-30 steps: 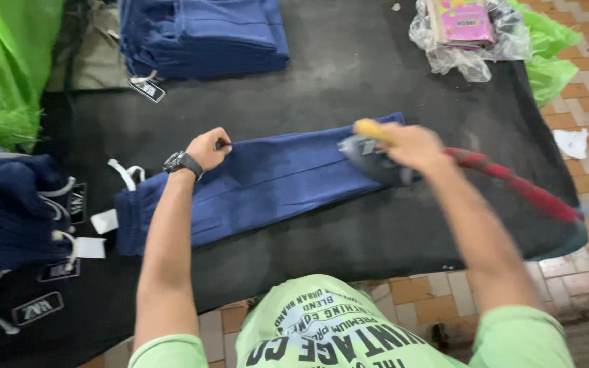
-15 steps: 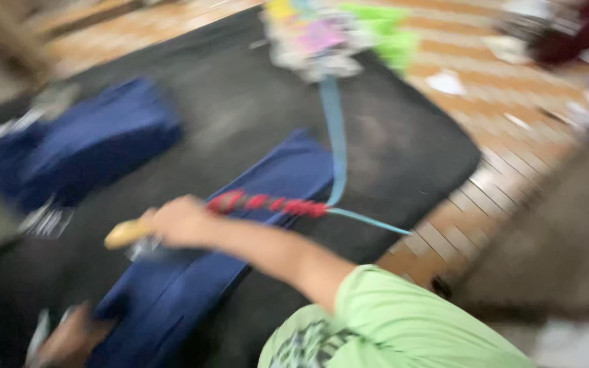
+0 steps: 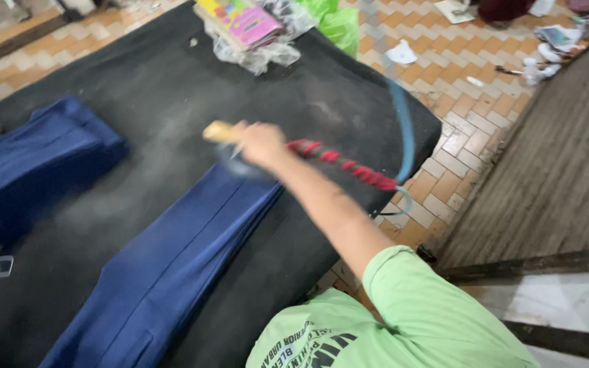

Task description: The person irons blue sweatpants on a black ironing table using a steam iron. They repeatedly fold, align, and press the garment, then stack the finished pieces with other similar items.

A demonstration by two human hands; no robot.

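Note:
My right hand (image 3: 259,144) grips the yellow wooden handle of a steam iron (image 3: 221,133) held above the far end of a pair of blue trousers (image 3: 172,266). The trousers lie flat along a black padded table (image 3: 158,88). A red-wrapped cord (image 3: 345,167) and a blue hose (image 3: 403,129) trail from the iron toward the table's right edge. Pale steam drifts over the cloth to the left of the iron. My left hand is out of the picture.
A stack of folded blue garments (image 3: 32,167) lies at the left with a tag beside it. A plastic-wrapped packet of colourful items (image 3: 247,27) and a green bag (image 3: 335,20) sit at the far end. Tiled floor (image 3: 458,88) and a dark ramp lie to the right.
The view has swung right, and my left hand has left the picture. The iron has travelled along the trousers to their far end and steam has spread over the table.

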